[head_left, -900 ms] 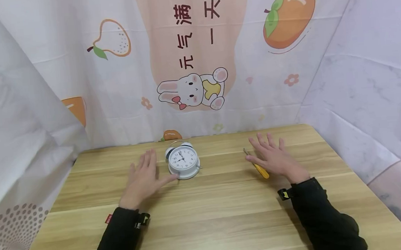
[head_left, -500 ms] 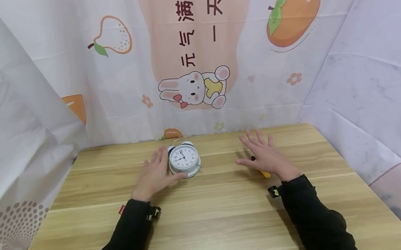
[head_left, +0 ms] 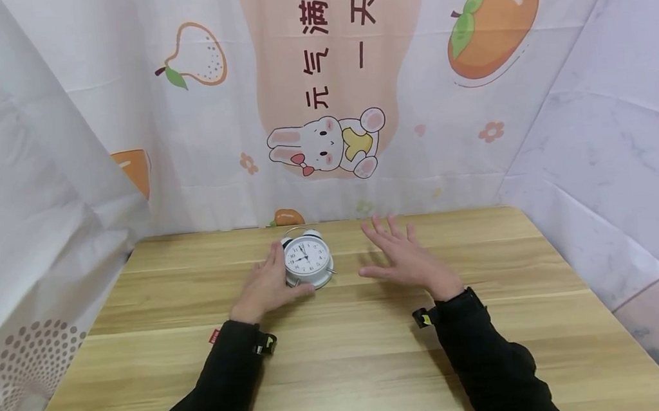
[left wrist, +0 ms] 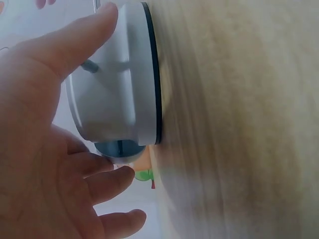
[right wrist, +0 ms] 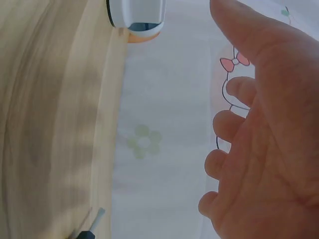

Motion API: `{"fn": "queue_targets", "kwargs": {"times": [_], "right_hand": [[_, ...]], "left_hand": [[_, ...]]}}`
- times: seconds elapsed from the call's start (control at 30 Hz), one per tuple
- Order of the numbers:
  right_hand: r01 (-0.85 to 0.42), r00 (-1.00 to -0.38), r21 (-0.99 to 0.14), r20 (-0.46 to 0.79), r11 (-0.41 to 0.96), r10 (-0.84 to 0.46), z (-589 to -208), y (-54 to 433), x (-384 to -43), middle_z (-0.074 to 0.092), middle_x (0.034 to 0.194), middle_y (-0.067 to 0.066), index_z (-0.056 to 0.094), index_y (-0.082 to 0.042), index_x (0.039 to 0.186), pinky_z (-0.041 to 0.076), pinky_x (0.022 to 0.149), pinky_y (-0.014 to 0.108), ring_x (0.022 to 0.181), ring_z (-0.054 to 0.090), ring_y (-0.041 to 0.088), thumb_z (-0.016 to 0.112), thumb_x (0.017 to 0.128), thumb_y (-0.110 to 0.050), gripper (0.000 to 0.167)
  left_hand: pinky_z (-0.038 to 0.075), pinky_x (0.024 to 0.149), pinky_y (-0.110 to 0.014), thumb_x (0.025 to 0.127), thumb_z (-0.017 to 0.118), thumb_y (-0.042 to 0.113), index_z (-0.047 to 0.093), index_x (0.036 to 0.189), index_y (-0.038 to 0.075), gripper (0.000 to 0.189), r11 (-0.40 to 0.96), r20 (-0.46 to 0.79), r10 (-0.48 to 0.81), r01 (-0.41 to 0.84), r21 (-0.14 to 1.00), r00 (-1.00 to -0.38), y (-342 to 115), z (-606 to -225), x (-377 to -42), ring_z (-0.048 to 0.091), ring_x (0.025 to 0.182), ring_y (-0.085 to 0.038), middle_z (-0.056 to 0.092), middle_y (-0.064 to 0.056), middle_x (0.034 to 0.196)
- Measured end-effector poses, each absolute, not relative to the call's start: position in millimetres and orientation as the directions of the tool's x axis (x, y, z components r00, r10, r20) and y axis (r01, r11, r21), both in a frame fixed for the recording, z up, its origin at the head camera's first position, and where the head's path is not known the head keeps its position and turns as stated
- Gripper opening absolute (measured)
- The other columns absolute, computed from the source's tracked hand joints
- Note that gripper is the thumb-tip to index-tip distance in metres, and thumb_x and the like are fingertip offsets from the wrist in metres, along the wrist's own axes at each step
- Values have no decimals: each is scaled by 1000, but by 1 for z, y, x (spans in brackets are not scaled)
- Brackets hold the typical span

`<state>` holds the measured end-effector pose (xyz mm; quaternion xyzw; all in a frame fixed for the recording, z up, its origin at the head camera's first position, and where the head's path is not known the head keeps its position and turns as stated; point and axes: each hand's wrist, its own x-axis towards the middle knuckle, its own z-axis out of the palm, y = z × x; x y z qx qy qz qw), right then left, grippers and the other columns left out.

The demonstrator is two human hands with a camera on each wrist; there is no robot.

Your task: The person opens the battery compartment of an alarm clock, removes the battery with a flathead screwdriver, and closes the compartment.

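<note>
A white twin-bell alarm clock [head_left: 307,257] lies on its back on the wooden table, dial facing up. My left hand [head_left: 267,286] is at its left side, fingers along the edge by one bell and thumb across the near side. In the left wrist view, the thumb overlaps the clock's side wall [left wrist: 107,104] close to a small metal foot [left wrist: 89,65], and the fingers are loosely bent. My right hand [head_left: 406,261] hovers right of the clock, fingers spread and holding nothing. A thin metal shaft [right wrist: 98,215] with a black collar shows low in the right wrist view.
The wooden table [head_left: 342,372] ends at a printed white curtain [head_left: 204,157] along the back. More cloth hangs at the left and right sides. In the head view the tool with the metal shaft is hidden behind the right hand and wrist.
My left hand has moved right, up against the clock. My right hand has shifted left toward the clock, and the yellow-handled tool beneath it has gone out of sight in the head view.
</note>
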<state>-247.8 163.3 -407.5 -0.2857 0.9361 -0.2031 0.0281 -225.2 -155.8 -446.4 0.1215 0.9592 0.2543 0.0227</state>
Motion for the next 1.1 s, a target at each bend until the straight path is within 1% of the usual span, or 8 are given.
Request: {"fn": "queue_targets", "kwargs": {"times": [0.17, 0.27, 0.33, 0.5, 0.63, 0.77, 0.93, 1.1], "right_hand": [[-565, -809, -365, 73, 739, -583, -413, 154, -246, 6, 167, 13, 20, -14, 163, -12, 115, 65, 152, -10, 37, 65, 91, -63, 98], [-601, -786, -327, 76, 729, -614, -418, 147, -246, 11, 167, 14, 22, -14, 163, -8, 115, 67, 152, -5, 38, 65, 92, -63, 96], [-624, -769, -313, 81, 716, -634, -420, 143, -245, 16, 166, 15, 24, -14, 163, -6, 116, 66, 152, -1, 39, 65, 93, -61, 94], [-657, -747, -268, 106, 704, -656, -425, 138, -245, 25, 164, 15, 32, -10, 160, 2, 118, 65, 152, 10, 39, 65, 94, -58, 88], [-663, -744, -236, 102, 711, -660, -426, 137, -245, 26, 164, 14, 33, -10, 159, 6, 118, 64, 151, 13, 38, 63, 95, -59, 87], [-671, -738, -219, 100, 708, -668, -425, 137, -244, 29, 163, 14, 36, -9, 158, 8, 119, 63, 151, 18, 38, 64, 95, -57, 84], [-678, -727, -240, 78, 694, -683, -426, 136, -243, 30, 162, 15, 38, -8, 157, 8, 120, 59, 150, 19, 37, 65, 97, -50, 78], [-677, -721, -280, 67, 680, -690, -428, 137, -242, 30, 162, 16, 38, -9, 157, 6, 120, 58, 151, 18, 36, 66, 98, -47, 76]], "left_hand": [[23, 117, -60, 85, 78, 53, 6, 158, -10, 120, 837, 22, 270, 246, 489, -963, -159, -449, -226, 25, 147, -42, 11, -32, 162], [24, 117, -58, 87, 76, 46, 8, 158, -10, 113, 843, 20, 281, 257, 473, -959, -160, -448, -226, 28, 146, -43, 13, -34, 161], [24, 117, -59, 88, 75, 44, 9, 157, -11, 111, 847, 21, 286, 263, 462, -958, -160, -447, -226, 27, 147, -43, 13, -35, 161], [22, 117, -61, 88, 73, 45, 10, 157, -11, 109, 859, 18, 291, 270, 436, -957, -158, -445, -226, 24, 148, -42, 13, -34, 161], [21, 117, -62, 89, 72, 46, 10, 158, -10, 108, 864, 10, 289, 265, 427, -957, -157, -445, -225, 21, 150, -41, 13, -34, 162], [23, 117, -61, 89, 72, 46, 11, 157, -10, 107, 866, 14, 294, 272, 419, -956, -155, -445, -224, 22, 149, -42, 13, -34, 161], [23, 116, -62, 90, 71, 46, 11, 157, -11, 106, 851, 21, 339, 316, 419, -941, -147, -446, -222, 22, 148, -45, 12, -35, 161], [21, 116, -63, 90, 70, 48, 11, 159, -8, 107, 837, 13, 368, 337, 432, -930, -139, -445, -219, 21, 149, -43, 11, -33, 162]]}}
